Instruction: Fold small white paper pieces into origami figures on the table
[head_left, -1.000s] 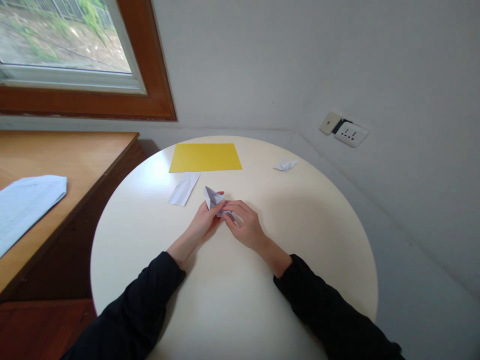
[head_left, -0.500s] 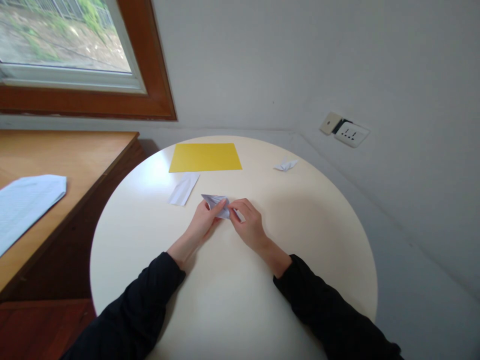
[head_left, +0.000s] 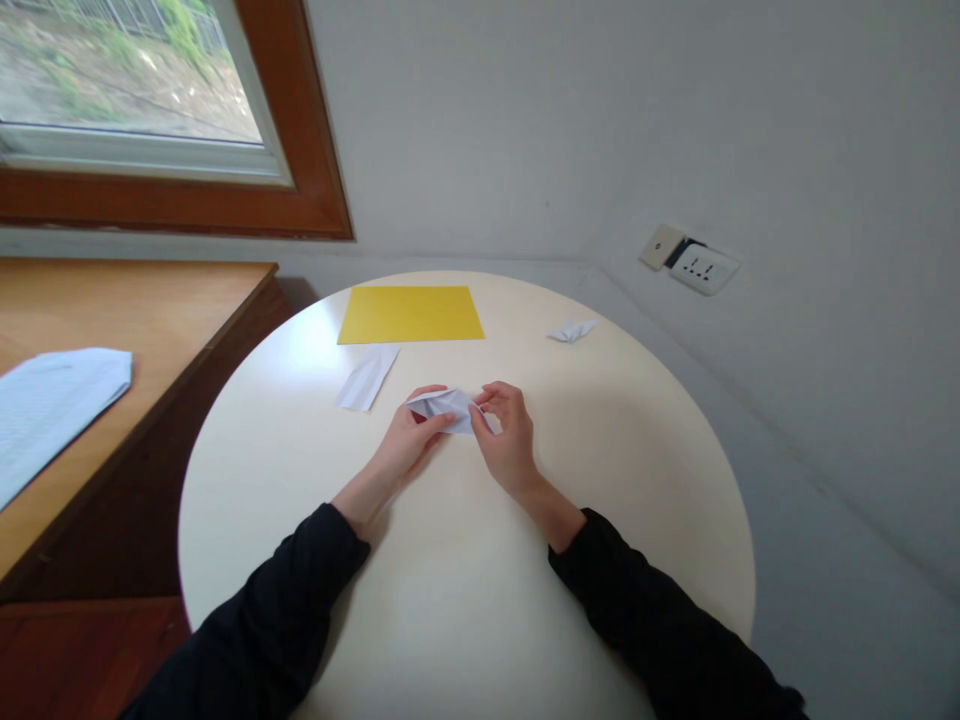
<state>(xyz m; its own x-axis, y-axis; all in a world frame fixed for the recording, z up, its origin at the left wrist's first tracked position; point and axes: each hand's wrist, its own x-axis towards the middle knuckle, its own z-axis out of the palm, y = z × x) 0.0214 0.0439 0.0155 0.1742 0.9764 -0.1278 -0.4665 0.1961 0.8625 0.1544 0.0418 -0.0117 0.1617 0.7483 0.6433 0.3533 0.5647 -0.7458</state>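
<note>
A partly folded piece of white paper (head_left: 456, 408) is held between my two hands over the middle of the round table. My left hand (head_left: 412, 432) grips its left part, thumb on the near face and fingers behind. At the paper's right end, my right hand (head_left: 506, 435) pinches the edge between thumb and fingers. The paper's upper edge rises to a low peak, with creased layers showing inside. Part of its back is hidden by my fingers.
On the round white table (head_left: 465, 580) lie a yellow sheet (head_left: 411, 315), a creased white paper strip (head_left: 367, 378) and a small folded paper figure (head_left: 572, 331). A wooden desk (head_left: 150, 300) at left bears a light blue cloth-like item (head_left: 64, 410). A wall socket (head_left: 703, 267) is at right.
My right hand has shifted slightly right and turned more upright. The paper between my hands has spread wider and shows more of its face. My left fingers now show behind its top edge.
</note>
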